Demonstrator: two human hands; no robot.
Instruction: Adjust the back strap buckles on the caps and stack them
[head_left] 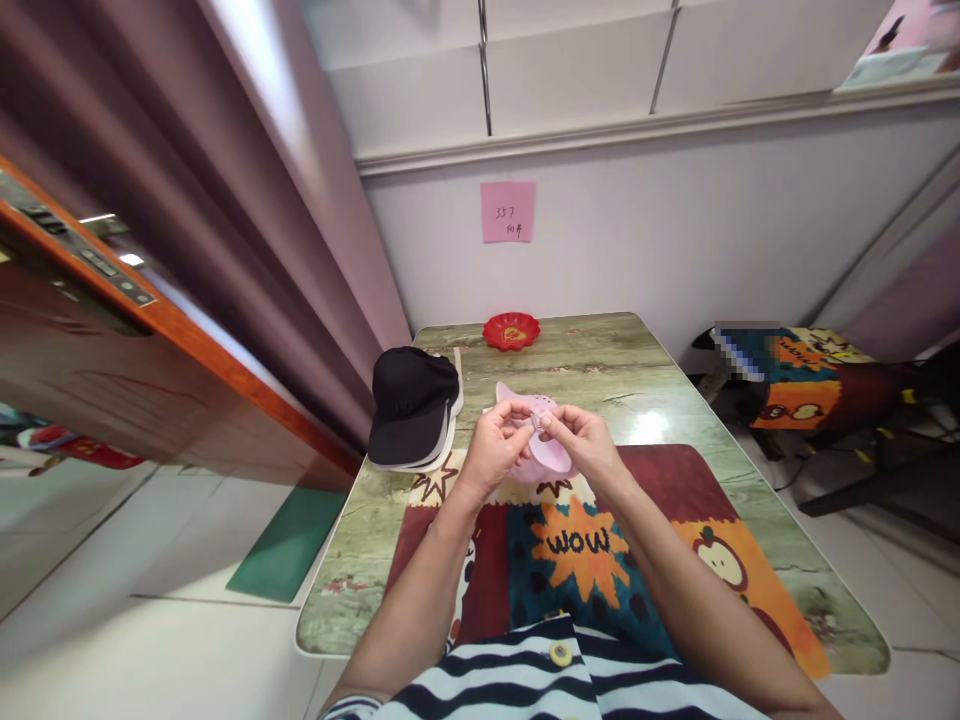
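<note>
A pink cap (551, 455) lies on the patterned mat near the middle of the table, partly covered by my hands. My left hand (499, 445) pinches one side of a small pale piece on the cap, which looks like its back strap. From the other side, my right hand (581, 432) grips the same piece between thumb and fingers. The fingertips nearly meet there, and the exact shape of the strap end is too small to make out. Left of my hands a black cap (409, 410) sits stacked on a lighter one.
A red scalloped dish (511, 331) stands at the table's far edge. The mat (517, 590) covers the near part of the marbled table (337, 590). A pink note (508, 212) is stuck on the wall. A wooden door (187, 340) is at left, and a black stool-like frame (862, 490) at right.
</note>
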